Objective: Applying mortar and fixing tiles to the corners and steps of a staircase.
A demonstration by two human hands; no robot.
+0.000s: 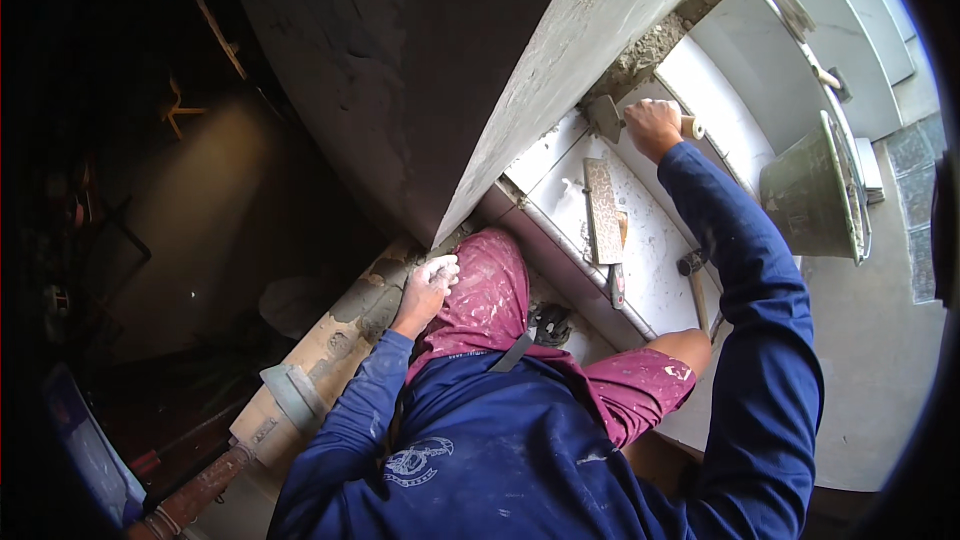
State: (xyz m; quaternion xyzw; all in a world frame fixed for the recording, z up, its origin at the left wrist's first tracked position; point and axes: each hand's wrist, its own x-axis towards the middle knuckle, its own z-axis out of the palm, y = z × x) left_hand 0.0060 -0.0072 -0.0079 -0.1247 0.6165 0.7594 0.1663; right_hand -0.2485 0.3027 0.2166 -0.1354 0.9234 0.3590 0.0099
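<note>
Head view: right hand (652, 128) is wrapped around the wooden handle of a trowel (606, 118), fingers closed tight, handle butt poking out on the far side. Flat metal blade points left, just beside the foot of the grey wall (530, 90) and the crumbly mortar (640, 58); can't tell if it touches either. Room to move is tight on the blade's left (wall there), looser toward the body, where a strip of white tile separates the blade from the float (602, 208).

Left hand (427, 292) is by the maroon shorts (490, 290) over the knee, fingers curled in, coated in pale dust; can't tell if they pinch anything. The wall's sharp bottom corner ends just above it.

Tiled step (562, 202) has a straight front edge slanting down to the right; its top is smooth, glossy, smeared with grit. Float lies on it near that edge, long, flat, rectangular, speckled face. A slim tool handle (617, 287) sticks out below, right at the edge. Hammer (691, 262), dark blunt head and wooden shaft, lies between the float and the right sleeve (745, 240). Round bucket (800, 202), grubby greenish (tilted in this bent lens), is beyond the sleeve, beside a small stack of tiles (870, 170) with thin square edges.
</note>
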